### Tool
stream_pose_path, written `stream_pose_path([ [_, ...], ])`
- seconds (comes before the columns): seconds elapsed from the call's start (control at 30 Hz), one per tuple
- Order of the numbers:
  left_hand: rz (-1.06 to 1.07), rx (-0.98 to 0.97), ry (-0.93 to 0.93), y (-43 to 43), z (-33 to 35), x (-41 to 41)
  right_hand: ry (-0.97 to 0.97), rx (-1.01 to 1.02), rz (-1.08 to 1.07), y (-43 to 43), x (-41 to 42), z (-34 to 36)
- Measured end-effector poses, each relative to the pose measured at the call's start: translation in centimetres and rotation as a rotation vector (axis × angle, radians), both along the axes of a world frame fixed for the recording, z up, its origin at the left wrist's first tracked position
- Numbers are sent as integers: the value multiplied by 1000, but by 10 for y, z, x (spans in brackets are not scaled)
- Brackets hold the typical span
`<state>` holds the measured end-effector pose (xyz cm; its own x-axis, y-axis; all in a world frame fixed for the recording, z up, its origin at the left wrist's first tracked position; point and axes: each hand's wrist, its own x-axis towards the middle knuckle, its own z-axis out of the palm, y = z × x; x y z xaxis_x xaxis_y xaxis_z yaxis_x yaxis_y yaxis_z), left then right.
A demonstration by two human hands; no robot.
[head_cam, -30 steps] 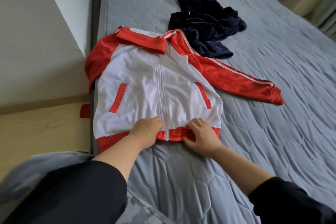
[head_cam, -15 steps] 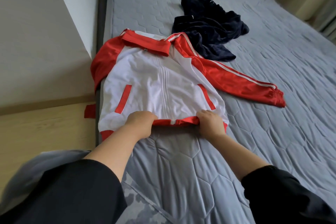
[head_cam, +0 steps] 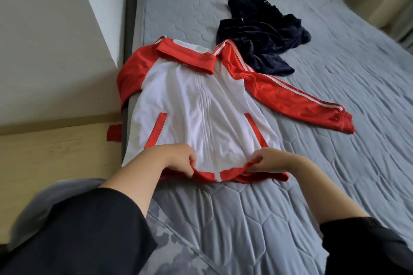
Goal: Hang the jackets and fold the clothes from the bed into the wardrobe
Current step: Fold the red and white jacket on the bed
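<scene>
I've gone from pressing the hem flat to pinching it up, left hand (head_cam: 176, 158) and right hand (head_cam: 271, 159) both gripping the white-and-red jacket (head_cam: 196, 105) on the bed's (head_cam: 312, 185) near-left side, ready to lift for hanging.

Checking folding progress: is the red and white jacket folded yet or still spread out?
Spread out: the red and white jacket lies flat on the bed, one sleeve stretched sideways.

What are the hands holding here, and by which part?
Both the left hand and the right hand pinch the red-and-white jacket by its red bottom hem, either side of the zip.
</scene>
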<state>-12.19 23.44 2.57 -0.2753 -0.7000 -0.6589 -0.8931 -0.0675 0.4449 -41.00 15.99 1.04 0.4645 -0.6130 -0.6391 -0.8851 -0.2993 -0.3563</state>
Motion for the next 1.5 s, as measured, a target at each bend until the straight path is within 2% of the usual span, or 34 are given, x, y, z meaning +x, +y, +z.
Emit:
stream_pose_path([
  [0.13, -7, 171, -10, 5, -2, -8, 15, -25, -31, 6, 3, -5],
  [0.37, 23, 190, -73, 7, 1, -8, 85, -45, -59, 13, 1, 1],
  [0.47, -8, 267, -106, 9, 0, -6, 106, 24, -111, 9, 5, 5],
  [0.53, 33, 371, -5, 11, -1, -7, 50, 101, -239, 4, 12, 5],
  [0.57, 110, 389, 86, 11, -2, -9, -74, 160, -394, 4, 17, 5],
  [0.6, 221, 345, 182, 10, -4, -11, -239, 164, -553, 4, 23, 4],
  [0.63, 342, 218, 253, 8, -7, -13, -385, 54, -604, 4, 29, 4],
  [0.67, 433, 27, 267, 4, -11, -15, -451, -145, -568, 5, 35, 2],
  [0.73, 469, -354, 101, -2, -19, -14, -445, -486, -400, 7, 46, -11],
  [0.77, 402, -459, -14, -3, -24, -12, -382, -559, -319, 7, 49, -20],
  [0.83, 203, -456, -193, -3, -35, -5, -145, -533, -254, 10, 51, -41],
  [0.87, 149, -423, -234, -4, -41, -1, -23, -500, -295, 11, 50, -50],
  [0.93, 155, -422, -284, -7, -53, 6, 73, -479, -465, 9, 52, -60],
  [1.0, 242, -486, -310, -15, -60, 9, 35, -579, -515, 4, 66, -59],
  [1.1, 318, -474, -333, -23, -66, 19, -121, -700, -218, -8, 97, -61],
  [1.17, 329, -403, -387, -20, -72, 34, -71, -625, -115, -14, 104, -69],
  [1.27, 430, -260, -483, -12, -76, 57, 86, -553, -297, -29, 99, -79],
  [1.37, 539, -186, -489, -11, -72, 67, 158, -551, -383, -37, 106, -81],
  [1.43, 617, -258, -471, -15, -68, 65, 173, -548, -433, -39, 115, -80],
  [1.5, 761, -409, -448, -22, -63, 62, 143, -559, -475, -39, 125, -77],
])
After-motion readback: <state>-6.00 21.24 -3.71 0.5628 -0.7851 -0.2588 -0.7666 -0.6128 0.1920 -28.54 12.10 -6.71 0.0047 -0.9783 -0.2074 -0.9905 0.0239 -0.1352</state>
